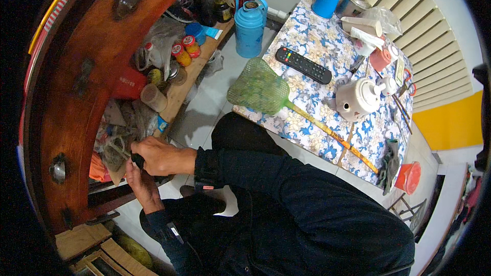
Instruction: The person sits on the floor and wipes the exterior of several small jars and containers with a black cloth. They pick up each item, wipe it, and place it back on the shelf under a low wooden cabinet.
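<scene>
My right hand [163,157] is curled around a small black object [137,160], mostly hidden by the fingers, so its kind cannot be told. Just below it, my left hand [145,191] has its thumb and fingers against the lower end of the same object. Both hands are in front of a low wooden shelf [191,80] crowded with jars and bags. A brown paper or card piece [118,174] and an orange plastic bag [99,168] lie close beyond the hands.
A dark-red wooden cabinet [88,42] rises on the left. A blue thermos [248,32] stands on the tiled floor. On the flower-patterned table [307,142] are a remote control [303,66], a green fly swatter [261,86], a white teapot [356,99] and a blue cup [326,2].
</scene>
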### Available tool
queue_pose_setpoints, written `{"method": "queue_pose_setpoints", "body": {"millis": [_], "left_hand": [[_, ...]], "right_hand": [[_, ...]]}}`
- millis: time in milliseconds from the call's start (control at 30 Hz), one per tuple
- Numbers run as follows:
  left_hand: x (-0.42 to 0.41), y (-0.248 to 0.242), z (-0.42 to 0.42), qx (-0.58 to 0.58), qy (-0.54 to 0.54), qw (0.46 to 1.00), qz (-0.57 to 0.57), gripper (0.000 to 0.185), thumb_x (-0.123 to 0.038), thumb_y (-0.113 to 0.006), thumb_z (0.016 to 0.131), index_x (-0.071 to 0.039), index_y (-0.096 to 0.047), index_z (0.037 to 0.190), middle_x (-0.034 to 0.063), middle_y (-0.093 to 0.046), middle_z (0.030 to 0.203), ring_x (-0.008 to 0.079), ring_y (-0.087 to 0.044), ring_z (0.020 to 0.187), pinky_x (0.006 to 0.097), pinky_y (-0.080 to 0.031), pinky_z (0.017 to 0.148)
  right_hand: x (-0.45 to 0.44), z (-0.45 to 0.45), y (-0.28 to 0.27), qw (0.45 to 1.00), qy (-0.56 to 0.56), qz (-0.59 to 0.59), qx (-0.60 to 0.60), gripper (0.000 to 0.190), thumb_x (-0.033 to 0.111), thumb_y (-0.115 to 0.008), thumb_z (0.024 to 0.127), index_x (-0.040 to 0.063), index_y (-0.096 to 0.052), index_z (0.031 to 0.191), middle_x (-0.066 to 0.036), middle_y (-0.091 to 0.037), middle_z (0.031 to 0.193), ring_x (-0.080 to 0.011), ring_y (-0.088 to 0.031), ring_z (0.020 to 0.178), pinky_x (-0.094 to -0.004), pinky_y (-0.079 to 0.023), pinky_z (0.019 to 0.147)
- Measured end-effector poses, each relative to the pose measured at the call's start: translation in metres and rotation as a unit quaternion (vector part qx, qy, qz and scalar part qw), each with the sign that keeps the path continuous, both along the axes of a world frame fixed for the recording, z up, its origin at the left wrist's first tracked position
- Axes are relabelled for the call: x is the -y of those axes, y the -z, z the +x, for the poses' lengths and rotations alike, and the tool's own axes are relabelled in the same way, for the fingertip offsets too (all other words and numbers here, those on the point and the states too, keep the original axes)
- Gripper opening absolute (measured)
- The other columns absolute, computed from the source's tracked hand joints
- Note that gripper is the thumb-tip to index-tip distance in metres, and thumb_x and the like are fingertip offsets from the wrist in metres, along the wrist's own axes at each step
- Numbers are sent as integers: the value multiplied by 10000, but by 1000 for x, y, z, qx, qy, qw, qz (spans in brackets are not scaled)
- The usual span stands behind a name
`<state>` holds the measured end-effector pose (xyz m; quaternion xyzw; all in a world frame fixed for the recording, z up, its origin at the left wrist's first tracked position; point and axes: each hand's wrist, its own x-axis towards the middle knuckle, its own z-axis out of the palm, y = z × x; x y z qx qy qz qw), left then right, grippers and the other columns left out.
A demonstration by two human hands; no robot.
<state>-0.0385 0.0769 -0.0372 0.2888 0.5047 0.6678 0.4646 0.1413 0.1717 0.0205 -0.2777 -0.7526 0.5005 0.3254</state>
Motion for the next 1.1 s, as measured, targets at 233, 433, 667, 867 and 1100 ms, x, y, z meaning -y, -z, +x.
{"method": "queue_pose_setpoints", "body": {"millis": [233, 433, 667, 867, 1100], "left_hand": [[-16, -13, 26, -31, 22, 998, 39, 567, -272, -678, 1069, -26, -502, 1548, 135, -623, 1457, 270, -632, 1323, 430, -496, 1148], [-26, -21, 43, -68, -51, 996, 20, 444, -201, -650, 1084, -5, -578, 1475, 120, -637, 1415, 228, -631, 1265, 389, -501, 1109], [-25, -18, 44, -172, -121, 977, 35, 252, -152, -755, 1019, -59, -733, 1253, -19, -697, 1082, 85, -593, 887, 249, -480, 784], [-18, -23, 39, -144, -112, 982, 49, 191, -101, -732, 1009, -50, -730, 1192, 31, -752, 1084, 108, -674, 921, 268, -536, 810], [-14, -35, 39, -121, -107, 987, 22, 167, -73, -708, 1035, -19, -729, 1191, 12, -728, 1030, 83, -653, 915, 260, -536, 816]], "right_hand": [[-5, 3, -3, 996, 69, 2, -48, 228, 32, -699, 827, -77, -666, 1024, -369, -703, 947, -550, -703, 981, -579, -550, 860], [-10, 3, 1, 989, 115, -24, -95, 338, 58, -716, 796, -54, -695, 1114, -331, -724, 1033, -533, -685, 1059, -591, -534, 926], [-17, 5, 8, 982, 155, -13, -104, 347, 56, -802, 799, -5, -722, 1132, -228, -766, 1047, -376, -758, 1010, -447, -586, 902], [-17, 5, 8, 987, 131, -43, -81, 386, 34, -799, 832, -10, -700, 1202, -241, -779, 1060, -346, -778, 984, -418, -596, 887], [-14, -4, 9, 986, 139, -74, -49, 391, 15, -840, 811, 8, -712, 1181, -105, -775, 1025, -193, -729, 954, -350, -582, 889]]}}
